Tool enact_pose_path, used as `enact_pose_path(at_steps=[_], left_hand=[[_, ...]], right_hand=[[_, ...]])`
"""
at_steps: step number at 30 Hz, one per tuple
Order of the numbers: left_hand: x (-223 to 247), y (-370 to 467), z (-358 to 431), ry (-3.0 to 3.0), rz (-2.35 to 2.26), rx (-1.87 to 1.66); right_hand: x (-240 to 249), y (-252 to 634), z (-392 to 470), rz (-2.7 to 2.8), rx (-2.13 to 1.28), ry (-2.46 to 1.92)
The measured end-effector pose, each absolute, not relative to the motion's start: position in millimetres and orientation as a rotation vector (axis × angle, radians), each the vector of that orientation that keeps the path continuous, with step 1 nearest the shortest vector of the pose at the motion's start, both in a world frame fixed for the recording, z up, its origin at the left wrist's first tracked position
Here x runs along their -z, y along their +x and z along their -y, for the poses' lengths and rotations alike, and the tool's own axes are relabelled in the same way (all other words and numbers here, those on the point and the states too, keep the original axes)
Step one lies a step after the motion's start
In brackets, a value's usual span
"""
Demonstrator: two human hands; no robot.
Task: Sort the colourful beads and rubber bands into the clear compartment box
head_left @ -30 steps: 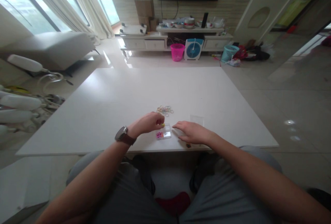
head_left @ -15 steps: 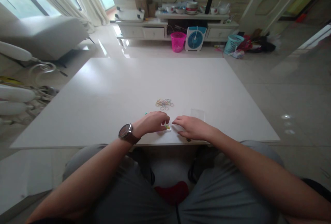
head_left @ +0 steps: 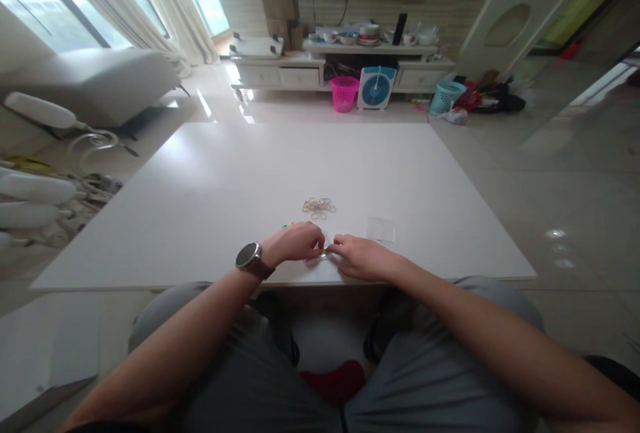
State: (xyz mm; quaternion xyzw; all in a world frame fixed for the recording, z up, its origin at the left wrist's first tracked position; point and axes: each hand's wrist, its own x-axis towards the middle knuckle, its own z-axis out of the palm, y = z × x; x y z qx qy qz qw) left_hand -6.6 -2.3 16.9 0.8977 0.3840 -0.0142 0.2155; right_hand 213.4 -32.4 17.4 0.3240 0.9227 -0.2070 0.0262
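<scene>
At table edge [head_left: 150, 287], partly curling left hand [head_left: 299, 241] and right hand [head_left: 369, 259] fingers over case [head_left: 324, 256], probably steadying it; can't tell grip.

Both hands [head_left: 327, 248] close together over a small, partly hidden clear box [head_left: 324, 254], below loose colored bands [head_left: 318, 207].

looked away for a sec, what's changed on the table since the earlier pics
The left hand has shifted right, and the right hand slightly left, so their fingertips now nearly meet over the small clear box. Whether either took or released anything is too small to tell. The rubber bands and flat clear piece stayed put.
</scene>
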Motion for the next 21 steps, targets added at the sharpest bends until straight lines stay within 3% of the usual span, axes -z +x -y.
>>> enact_pose_path(at_steps=[21], left_hand=[[-18,-6,4,2.469,-1.102,0.053]], right_hand=[[-10,200,38,-2.848,0.409,1.031]])
